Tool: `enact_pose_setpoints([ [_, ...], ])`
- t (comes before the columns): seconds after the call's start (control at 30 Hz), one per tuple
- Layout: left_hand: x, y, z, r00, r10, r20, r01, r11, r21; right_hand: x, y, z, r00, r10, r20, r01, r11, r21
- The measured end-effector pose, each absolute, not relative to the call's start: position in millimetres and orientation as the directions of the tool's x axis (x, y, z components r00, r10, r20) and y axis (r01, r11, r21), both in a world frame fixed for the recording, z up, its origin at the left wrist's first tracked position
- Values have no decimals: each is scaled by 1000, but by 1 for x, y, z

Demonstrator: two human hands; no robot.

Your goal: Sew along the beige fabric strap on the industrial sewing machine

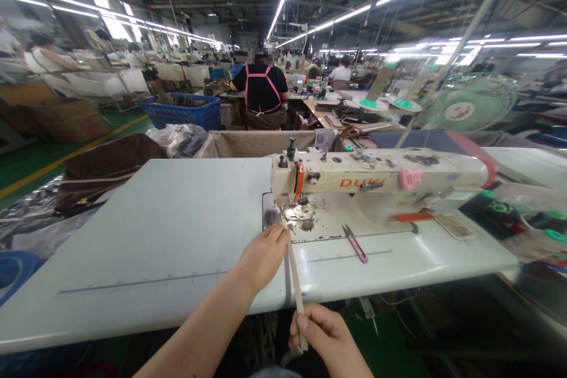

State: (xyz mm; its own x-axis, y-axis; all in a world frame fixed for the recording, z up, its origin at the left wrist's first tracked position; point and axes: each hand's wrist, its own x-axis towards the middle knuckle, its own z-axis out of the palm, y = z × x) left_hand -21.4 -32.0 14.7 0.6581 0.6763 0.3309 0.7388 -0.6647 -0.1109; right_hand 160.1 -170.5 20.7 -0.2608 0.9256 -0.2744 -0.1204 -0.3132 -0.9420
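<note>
A narrow beige strip (294, 271) runs from the needle area of the sewing machine (328, 177) down over the table's front edge. Close to the presser foot, my left hand (269, 248) is closed on the strip's upper part, fingertips pressed together on it. Below the table edge, my right hand (321, 331) pinches the strip near its lower end between thumb and fingers. Thread snips (355, 245) with pink handles lie on the table to the right of the strip, touched by neither hand.
The white sewing table (177, 218) spreads left and right, with a ruler line along its front. A green fan (473, 101) stands at the right, near thread cones (378, 85). Ahead, a person (261, 91) sits facing away, beside a blue crate (181, 113).
</note>
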Motion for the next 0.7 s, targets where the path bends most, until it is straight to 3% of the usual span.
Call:
enact_pose_setpoints([
  [0.17,-21,-32,17,640,689,339,753,-651,-96,162,-170,2,-219,973,-76,19,-74,-997],
  [0.27,-21,-32,18,649,683,335,747,-655,-112,160,-167,10,-195,980,-40,96,-22,-995],
  [0.37,-21,-33,20,678,670,302,726,-674,-137,158,-162,28,-154,983,-104,120,-86,-989],
  [0.53,-21,-33,20,655,699,286,745,-661,-92,151,-155,45,-181,938,-294,-53,-308,-950],
  [0.7,-21,-32,17,629,715,306,750,-662,4,149,-159,43,-188,928,-321,-103,-344,-933],
])
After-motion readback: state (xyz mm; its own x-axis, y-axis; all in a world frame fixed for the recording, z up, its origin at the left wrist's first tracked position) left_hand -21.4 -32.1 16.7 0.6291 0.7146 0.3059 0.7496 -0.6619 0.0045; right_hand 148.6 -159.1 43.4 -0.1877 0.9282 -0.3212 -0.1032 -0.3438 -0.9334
